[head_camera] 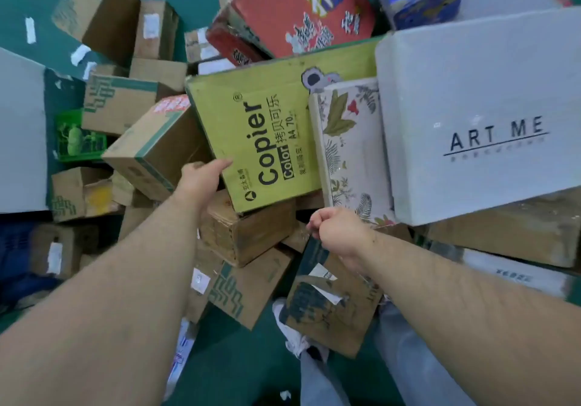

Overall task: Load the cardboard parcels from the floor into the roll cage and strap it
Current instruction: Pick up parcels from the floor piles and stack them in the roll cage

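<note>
A heap of cardboard parcels covers the green floor (220, 358). On top lies a yellow-green Copier paper box (251, 129), tilted. My left hand (201, 176) holds its near left corner: the thumb lies on the printed face and the fingers are hidden under the edge. My right hand (336, 232) is curled round the top edge of a brown box with dark green print (327, 305), which hangs in front of my legs and shoe. The roll cage is out of view.
A floral box (349, 148) and a large white ART ME box (484, 116) lie right of the Copier box. A red printed box (301, 9) lies behind. Brown cartons with green stripes (154, 151) and a green crate (75, 138) crowd the left.
</note>
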A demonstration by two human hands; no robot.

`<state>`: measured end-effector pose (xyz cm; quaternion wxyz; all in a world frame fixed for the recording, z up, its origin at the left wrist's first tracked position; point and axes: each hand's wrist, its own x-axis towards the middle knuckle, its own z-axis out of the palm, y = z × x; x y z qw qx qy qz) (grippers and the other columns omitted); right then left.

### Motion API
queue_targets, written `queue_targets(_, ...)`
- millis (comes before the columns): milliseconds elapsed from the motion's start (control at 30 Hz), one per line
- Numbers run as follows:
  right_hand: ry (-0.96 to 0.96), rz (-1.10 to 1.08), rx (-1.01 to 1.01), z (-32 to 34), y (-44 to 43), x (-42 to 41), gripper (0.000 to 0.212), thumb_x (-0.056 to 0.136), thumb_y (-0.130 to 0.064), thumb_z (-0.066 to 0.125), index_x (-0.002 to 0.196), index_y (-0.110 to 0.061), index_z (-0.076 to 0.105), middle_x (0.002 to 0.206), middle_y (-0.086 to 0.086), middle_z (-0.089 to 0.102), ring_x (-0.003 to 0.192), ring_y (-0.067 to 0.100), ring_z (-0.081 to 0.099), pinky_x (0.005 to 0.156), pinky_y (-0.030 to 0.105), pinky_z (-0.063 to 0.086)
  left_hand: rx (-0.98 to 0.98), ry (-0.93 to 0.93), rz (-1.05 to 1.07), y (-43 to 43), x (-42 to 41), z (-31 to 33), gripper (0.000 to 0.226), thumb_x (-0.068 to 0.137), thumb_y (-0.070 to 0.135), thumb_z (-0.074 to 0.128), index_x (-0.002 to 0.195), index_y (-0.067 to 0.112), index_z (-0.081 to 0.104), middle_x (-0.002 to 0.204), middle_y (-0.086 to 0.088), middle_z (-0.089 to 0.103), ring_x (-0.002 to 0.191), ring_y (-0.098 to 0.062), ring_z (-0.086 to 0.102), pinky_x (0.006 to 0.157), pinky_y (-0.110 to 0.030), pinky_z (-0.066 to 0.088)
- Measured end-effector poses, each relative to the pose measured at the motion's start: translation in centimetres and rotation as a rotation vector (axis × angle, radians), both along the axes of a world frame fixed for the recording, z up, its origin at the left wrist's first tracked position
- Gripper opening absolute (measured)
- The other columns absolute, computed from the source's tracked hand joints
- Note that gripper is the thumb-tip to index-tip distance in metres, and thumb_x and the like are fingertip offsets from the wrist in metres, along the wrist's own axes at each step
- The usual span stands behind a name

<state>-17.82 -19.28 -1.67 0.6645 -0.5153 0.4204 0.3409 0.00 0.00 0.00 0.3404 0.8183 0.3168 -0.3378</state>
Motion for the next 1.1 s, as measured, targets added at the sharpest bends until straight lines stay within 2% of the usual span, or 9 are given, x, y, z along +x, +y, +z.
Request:
queue_targets(133,0.051,-0.012,0.029,-2.1,0.8,-0.5,0.048,0.08,0.018,0.028,0.067,-0.019,0.056,0.095,0.004,0.067,0.087,0.019,0.054,0.068,0.03,0.041,-0.075,-0.034,0.046,-0.5,2.6,-2.8,0.113,0.074,0.053,0.084,0.162,0.032,0.015,0.164,-0.008,0.033,0.148,-0.038,0.032,0.12,-0.06,0.026)
queue_targets(200,0.104,-0.055,0.053,-3.2,1.5,-1.3,0.049,0.081,0.016,0.029,0.077,-0.019,0.063,0.095,0.002,0.069,0.087,0.018,0.058,0.072,0.032,0.045,-0.155,-0.017,0.076,-0.6,2.9,-4.0,0.119,0.064,0.055,0.09,0.16,0.03,0.025,0.153,-0.005,0.051,0.141,-0.031,0.045,0.115,-0.057,0.036)
queue_targets(267,0.153,-0.103,0.081,-3.8,2.2,-1.7,0.048,0.082,0.014,0.033,0.093,-0.019,0.068,0.097,0.001,0.071,0.09,0.016,0.062,0.077,0.033,0.049,-0.269,-0.044,0.128,-0.4,3.0,-5.2,0.095,0.07,0.048,0.089,0.15,0.022,0.045,0.126,0.002,0.072,0.117,-0.022,0.068,0.088,-0.045,0.058)
queue_targets(333,0.197,-0.14,0.104,-4.1,3.1,-2.1,0.047,0.085,0.01,0.037,0.106,-0.018,0.069,0.099,-0.001,0.072,0.09,0.014,0.064,0.079,0.033,0.05,-0.339,-0.07,0.156,-0.3,2.5,-5.4,0.076,0.078,0.039,0.084,0.144,0.023,0.051,0.114,0.004,0.077,0.104,-0.02,0.075,0.073,-0.042,0.063)
queue_targets(467,0.235,-0.247,0.152,-4.2,5.2,-2.6,0.034,0.094,-0.008,0.048,0.121,-0.016,0.067,0.101,-0.001,0.074,0.088,0.012,0.065,0.071,0.029,0.049,-0.372,-0.119,0.115,0.0,0.9,-5.1,0.056,0.084,0.03,0.081,0.133,0.027,0.055,0.111,0.004,0.078,0.103,-0.019,0.074,0.088,-0.046,0.06)
queue_targets(733,0.259,-0.497,0.21,-0.2,7.6,-4.6,0.045,0.094,-0.064,0.056,0.125,-0.033,0.062,0.117,-0.001,0.075,0.109,0.024,0.069,0.096,0.051,0.056,-0.376,-0.027,0.203,0.0,-8.5,-0.7,0.089,0.066,0.046,0.092,0.141,0.023,0.05,0.123,0.003,0.071,0.111,-0.02,0.066,0.106,-0.044,0.048)
queue_targets(833,0.253,-0.459,0.207,4.1,8.1,-8.1,0.039,0.095,-0.053,0.064,0.126,-0.029,0.062,0.112,0.001,0.078,0.108,0.027,0.071,0.088,0.046,0.06,-0.425,0.023,0.321,1.7,-13.4,2.1,0.081,0.063,0.048,0.094,0.132,0.024,0.06,0.118,0.004,0.074,0.104,-0.018,0.07,0.095,-0.04,0.055)
queue_targets(933,0.286,-0.45,0.183,8.4,8.9,-12.7,0.05,0.089,-0.047,0.074,0.132,-0.029,0.055,0.115,0.005,0.076,0.104,0.028,0.073,0.08,0.044,0.062,-0.481,0.058,0.426,3.3,-17.6,6.4,0.058,0.077,0.043,0.088,0.126,0.024,0.064,0.11,0.002,0.078,0.088,-0.017,0.077,0.062,-0.028,0.061)
queue_targets(1100,0.303,-0.498,0.28,14.5,9.9,-18.1,0.059,0.08,-0.059,0.076,0.132,-0.036,0.058,0.12,0.006,0.075,0.11,0.03,0.072,0.108,0.059,0.047,-0.589,0.165,0.619,4.6,-24.4,12.9,0.06,0.081,0.06,0.075,0.125,0.019,0.069,0.112,-0.008,0.078,0.1,-0.031,0.075,0.08,-0.046,0.061)
